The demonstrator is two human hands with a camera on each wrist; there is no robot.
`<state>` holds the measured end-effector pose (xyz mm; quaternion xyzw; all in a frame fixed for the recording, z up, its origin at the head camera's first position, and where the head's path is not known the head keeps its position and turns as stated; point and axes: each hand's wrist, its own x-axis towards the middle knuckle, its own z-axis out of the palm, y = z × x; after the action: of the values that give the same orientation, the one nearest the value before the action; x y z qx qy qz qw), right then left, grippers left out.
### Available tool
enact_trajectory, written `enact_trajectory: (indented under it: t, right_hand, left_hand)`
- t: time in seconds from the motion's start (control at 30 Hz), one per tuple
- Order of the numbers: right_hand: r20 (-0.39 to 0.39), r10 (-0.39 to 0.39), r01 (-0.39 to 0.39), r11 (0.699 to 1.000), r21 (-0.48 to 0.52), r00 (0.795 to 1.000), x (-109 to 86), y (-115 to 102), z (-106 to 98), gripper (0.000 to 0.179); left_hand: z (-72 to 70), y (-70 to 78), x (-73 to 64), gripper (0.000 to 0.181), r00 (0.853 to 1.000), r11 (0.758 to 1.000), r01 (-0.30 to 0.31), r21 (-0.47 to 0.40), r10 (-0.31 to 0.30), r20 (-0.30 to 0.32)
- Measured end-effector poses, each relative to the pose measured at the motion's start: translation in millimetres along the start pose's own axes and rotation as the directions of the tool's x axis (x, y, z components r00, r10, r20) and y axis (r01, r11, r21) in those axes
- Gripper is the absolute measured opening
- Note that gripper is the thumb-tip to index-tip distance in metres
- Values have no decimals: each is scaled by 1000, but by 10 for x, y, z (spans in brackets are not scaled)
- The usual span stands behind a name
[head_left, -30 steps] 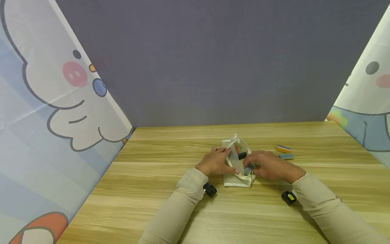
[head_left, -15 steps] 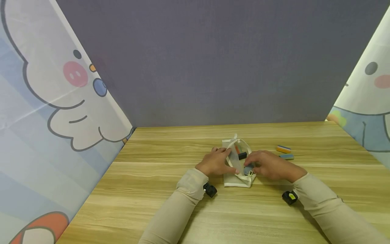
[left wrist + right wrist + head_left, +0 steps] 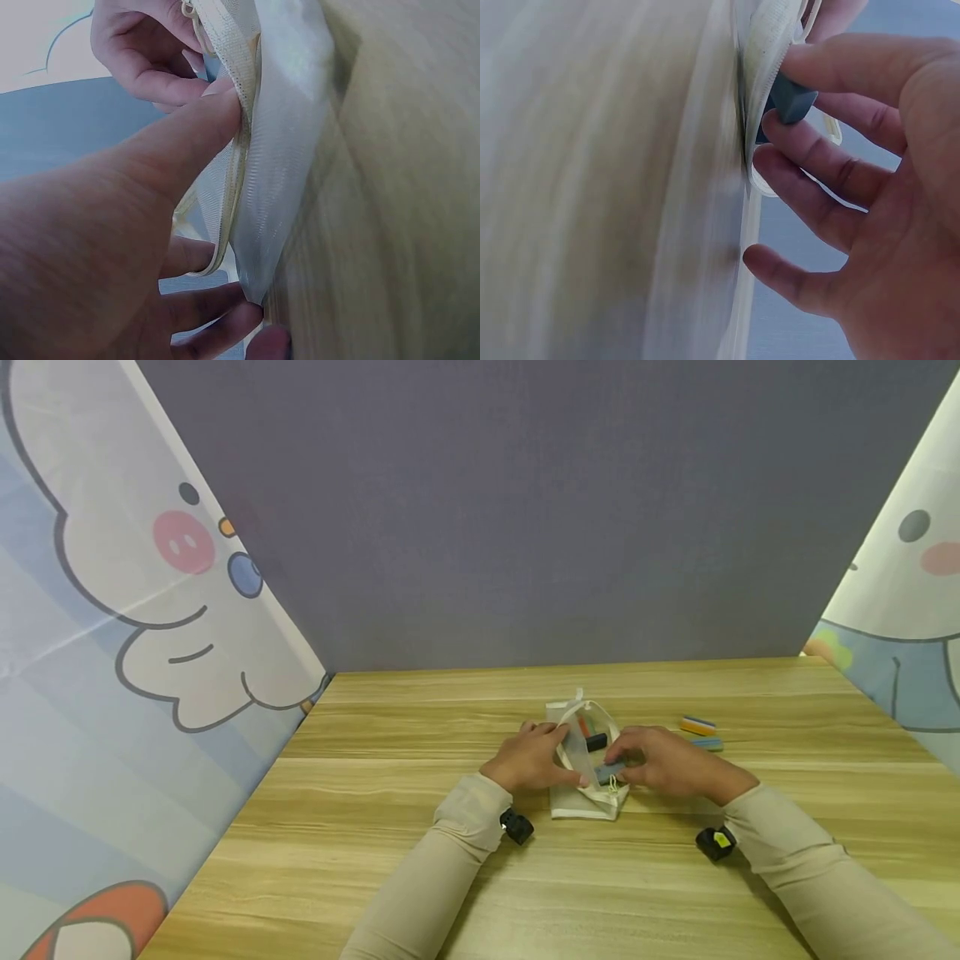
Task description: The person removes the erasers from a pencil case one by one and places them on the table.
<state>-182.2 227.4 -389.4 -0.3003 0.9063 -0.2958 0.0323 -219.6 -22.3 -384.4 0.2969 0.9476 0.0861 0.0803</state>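
In the head view a white mesh zip pouch lies on the table with its cream-edged mouth spread wide. My left hand grips the pouch's left edge, the thumb at the zip tape in the left wrist view. My right hand pinches a small blue-grey block at the mouth's right side. The right wrist view shows thumb and fingers on this block, part of it hidden behind the pouch edge. Inside the pouch sit a black block and a reddish piece.
To the right of the pouch lie an orange, white and blue striped block and a blue-green block. A grey panel stands behind the wooden table, with cartoon-printed cloth at both sides.
My right hand has shifted slightly, and the blue-grey block has turned so that its longer side shows within the pouch mouth. My left hand keeps its place on the pouch.
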Motion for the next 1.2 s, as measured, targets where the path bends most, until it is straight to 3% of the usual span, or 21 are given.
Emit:
enact_trajectory:
  t: [0.5,0.73,1.2]
  right_hand:
    - [-56,37,-37,999,1,998,-14,-80,46,7]
    - [-106,72,-69,997,26,992,-21,-128,72,13]
    - [-154,64,-68,998,-20,986,-32,-123,57,17]
  left_hand:
    - [-1,-21,-49,97,1000,1000,-9,-8,9,14]
    - [0,-26,-81,96,1000,1000,-18,-4,18,10]
    - [-3,-26,-86,97,1000,1000,-23,-6,23,5]
